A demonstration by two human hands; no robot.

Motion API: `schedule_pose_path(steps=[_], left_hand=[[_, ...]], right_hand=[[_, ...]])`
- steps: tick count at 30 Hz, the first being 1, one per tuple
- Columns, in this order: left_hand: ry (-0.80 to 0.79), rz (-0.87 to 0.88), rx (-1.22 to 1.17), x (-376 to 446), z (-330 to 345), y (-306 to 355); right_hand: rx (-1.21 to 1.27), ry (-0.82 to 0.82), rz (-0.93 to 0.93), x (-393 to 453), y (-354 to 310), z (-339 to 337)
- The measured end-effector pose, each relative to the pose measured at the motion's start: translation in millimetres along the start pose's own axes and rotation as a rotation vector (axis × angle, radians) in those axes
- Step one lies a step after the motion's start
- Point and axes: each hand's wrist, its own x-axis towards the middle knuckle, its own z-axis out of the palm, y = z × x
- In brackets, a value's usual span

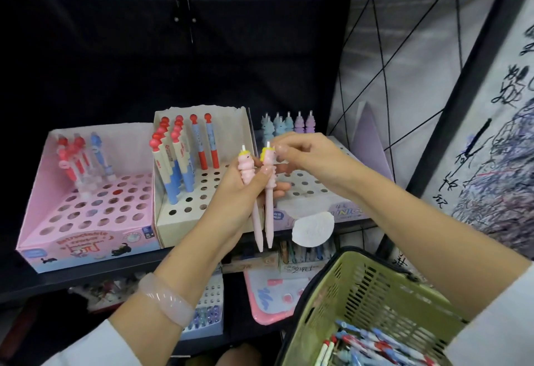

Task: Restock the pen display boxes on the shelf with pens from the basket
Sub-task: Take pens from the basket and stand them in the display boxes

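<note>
two pink pens: pink unicorn-topped pens [261,192] are held upright, side by side, tips down, in front of the shelf edge.
left hand: the left hand [245,195] is curled round both pen barrels just below the figure tops; a pale pink bangle [166,297] is worn on its wrist.
right hand: the right hand [300,153] is pinching the top of the right-hand pen of the pair between thumb and fingertips.
lilac display box: the lilac display box [346,212] is seen at the right of the shelf, behind the hands, with blue and purple unicorn pens [289,123] standing along its back row; a white round sticker [313,228] is stuck at its front.
cream display box: the cream display box [176,227] is set in the middle, holding red-capped blue and white pens [185,157].
pink display box: the pink display box [83,238] is placed at the left, a few pens standing at its back.
basket: the green basket [372,287] is seen at lower right, with loose pens [375,345] lying inside.
</note>
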Motion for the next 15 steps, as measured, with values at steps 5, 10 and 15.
schedule_pose_path(steps=[5,10,15], left_hand=[[-0.001,-0.086,0.035,10,17,0],[0.026,-0.178,0.179,22,19,1],[0.026,-0.26,0.148,33,26,0]], right_hand=[[-0.025,0.101,0.036,-2,10,-21],[0.162,0.632,0.075,15,16,-77],[-0.342,0.847,0.035,41,40,-104]])
